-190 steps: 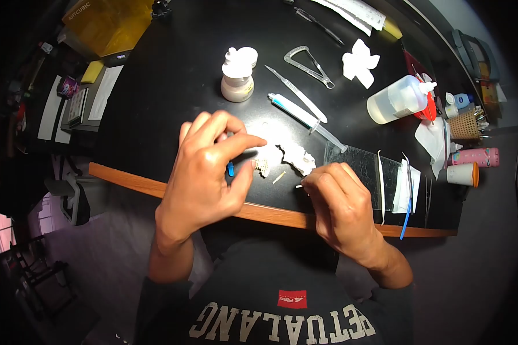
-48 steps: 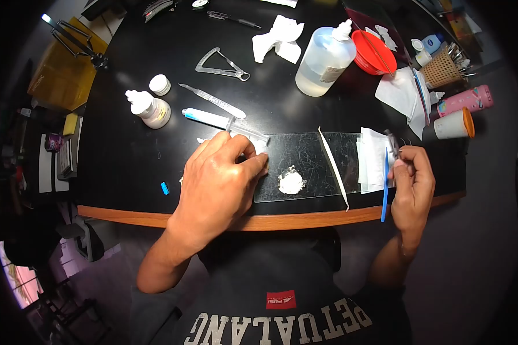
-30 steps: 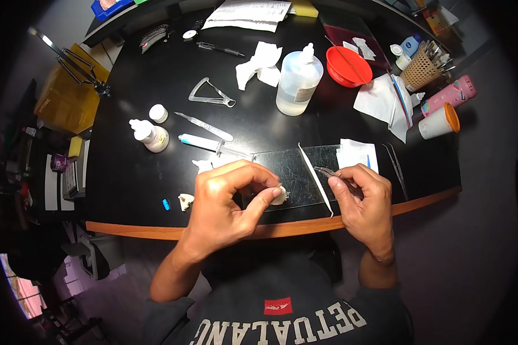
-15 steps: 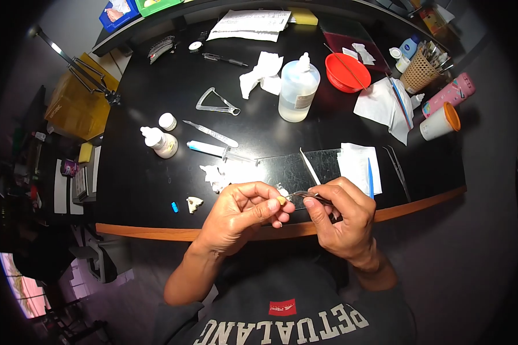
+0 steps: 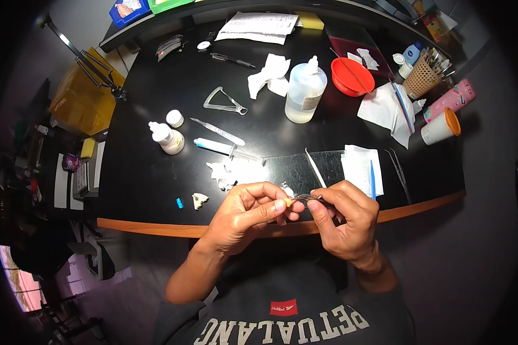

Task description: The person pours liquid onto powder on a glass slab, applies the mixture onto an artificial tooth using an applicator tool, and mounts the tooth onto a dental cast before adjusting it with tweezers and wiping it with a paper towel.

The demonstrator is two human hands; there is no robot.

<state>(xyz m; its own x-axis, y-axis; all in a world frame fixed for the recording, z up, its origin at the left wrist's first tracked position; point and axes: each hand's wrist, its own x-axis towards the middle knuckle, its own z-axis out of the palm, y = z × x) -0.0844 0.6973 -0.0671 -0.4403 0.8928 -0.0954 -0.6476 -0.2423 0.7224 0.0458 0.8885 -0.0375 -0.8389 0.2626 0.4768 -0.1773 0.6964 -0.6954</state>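
Note:
My left hand [image 5: 244,215] pinches a small yellowish piece [image 5: 289,202] between thumb and forefinger, just above the table's front edge. From the other side, my right hand [image 5: 346,221] is closed around a slim, dark, shiny metal tool [image 5: 305,196]. The tool's tip meets or nearly meets the yellowish piece; my fingers cover much of both, and the tool's exact kind is unclear. Behind my hands lies a white-handled probe [image 5: 315,169] with a thin bent tip. Some white crumbs [image 5: 286,190] show on a dark slab [image 5: 334,164]. A ragged cream-coloured piece [image 5: 200,200] rests left of my left hand.
A syringe [image 5: 227,150], a scalpel-shaped tool [image 5: 218,132] and a dropper bottle [image 5: 167,139] lie or stand at left. Farther back are a metal caliper [image 5: 224,103], a large clear bottle [image 5: 306,89] and a red bowl [image 5: 351,77]. Tweezers [image 5: 398,175] lie at right.
The whole view has shifted slightly, with the table's things appearing a little farther right. My hands keep the same grips, and the yellowish piece and metal tool stay together between them.

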